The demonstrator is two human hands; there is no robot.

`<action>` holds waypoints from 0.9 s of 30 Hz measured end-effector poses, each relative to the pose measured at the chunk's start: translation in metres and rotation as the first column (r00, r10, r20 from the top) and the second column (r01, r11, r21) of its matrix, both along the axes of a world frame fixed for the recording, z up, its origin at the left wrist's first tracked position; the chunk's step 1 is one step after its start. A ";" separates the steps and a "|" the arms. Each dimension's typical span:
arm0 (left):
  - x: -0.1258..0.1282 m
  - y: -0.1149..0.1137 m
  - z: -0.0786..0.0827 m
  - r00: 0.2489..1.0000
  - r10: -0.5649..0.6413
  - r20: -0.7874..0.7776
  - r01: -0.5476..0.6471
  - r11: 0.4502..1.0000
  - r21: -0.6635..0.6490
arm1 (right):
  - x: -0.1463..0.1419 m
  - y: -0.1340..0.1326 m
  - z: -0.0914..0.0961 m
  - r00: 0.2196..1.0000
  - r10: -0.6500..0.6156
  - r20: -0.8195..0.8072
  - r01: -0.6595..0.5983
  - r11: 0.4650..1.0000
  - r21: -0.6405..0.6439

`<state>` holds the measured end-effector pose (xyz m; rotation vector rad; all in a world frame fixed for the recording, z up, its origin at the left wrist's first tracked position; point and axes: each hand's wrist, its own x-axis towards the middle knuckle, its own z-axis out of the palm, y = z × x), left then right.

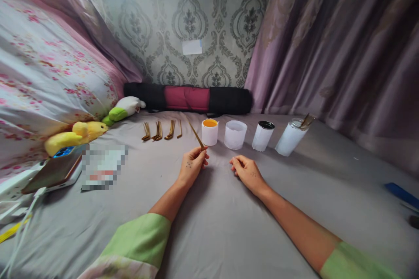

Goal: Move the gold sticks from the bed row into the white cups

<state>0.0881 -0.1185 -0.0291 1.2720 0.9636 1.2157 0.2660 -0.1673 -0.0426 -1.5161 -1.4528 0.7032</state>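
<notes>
My left hand (193,163) is closed in a pinch on a thin golden-brown stick (195,134), which slants up and away to the left. The orange-filled white container (209,136) stands just beyond that hand. My right hand (247,173) hovers or rests over the sheet, its fingers curled together with nothing visible in them. Beyond it is a translucent white tub (235,135). Left of the held stick, small bundles of bent brown sticks (157,131) lie in a row, with a single bent stick (179,129) at the row's right end.
Right of the tub stand a white-wrapped can (263,136) and a tilted-looking jar (290,137) with thin sticks in it. A grey sheet (209,226) covers the surface. Plush toys (78,133), a phone (55,168) and cables (28,222) lie left; a black-and-red roll (186,98) lies behind.
</notes>
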 end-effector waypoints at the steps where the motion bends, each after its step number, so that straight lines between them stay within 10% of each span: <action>1: 0.000 0.000 0.000 1.000 0.007 -0.015 -0.006 1.000 0.022 | 0.000 0.000 0.000 1.000 0.001 -0.003 -0.001 1.000 -0.002; 14: -0.003 -0.005 -0.004 0.969 0.099 -0.225 -0.042 0.968 0.248 | -0.002 -0.002 0.005 0.998 0.004 -0.063 -0.006 0.999 -0.034; 27: -0.004 -0.012 0.000 0.825 0.252 -0.505 0.093 0.822 0.562 | -0.002 -0.002 0.003 0.987 0.020 -0.161 -0.022 1.000 -0.009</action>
